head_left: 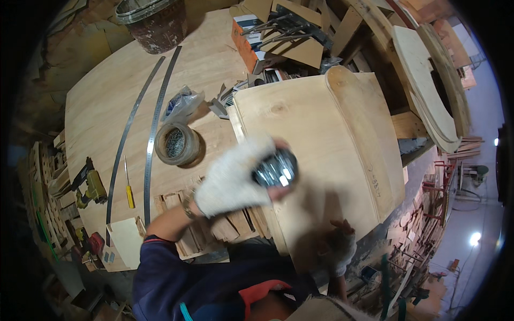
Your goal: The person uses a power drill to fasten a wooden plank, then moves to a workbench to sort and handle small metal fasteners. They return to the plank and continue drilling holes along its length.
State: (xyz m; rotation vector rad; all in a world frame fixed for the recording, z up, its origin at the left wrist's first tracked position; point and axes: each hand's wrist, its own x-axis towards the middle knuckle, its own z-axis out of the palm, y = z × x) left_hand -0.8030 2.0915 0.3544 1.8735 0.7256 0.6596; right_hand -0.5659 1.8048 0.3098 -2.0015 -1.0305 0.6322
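My left hand (pixel 230 174), in a white glove with bare fingertips, grips a shiny dark round object (pixel 276 168) with bright reflections; blur hides its exact kind. It is held above the near left part of a pale plywood panel (pixel 300 123). A narrower curved wooden strip (pixel 356 134) lies on the panel, with pencil marks near its lower end. My right hand (pixel 338 243), also gloved, is at the panel's near right edge in shadow. Its fingers look loosely apart, with nothing visible in them.
Left of the panel are a jar of nails (pixel 175 144), a plastic bag (pixel 183 104), two steel rulers (pixel 150 155), a yellow-handled screwdriver (pixel 129 193) and a nail gun (pixel 91 184). A bucket (pixel 155 27) and an open cardboard box (pixel 246 45) stand at the back. Wooden pieces (pixel 182 230) lie near me.
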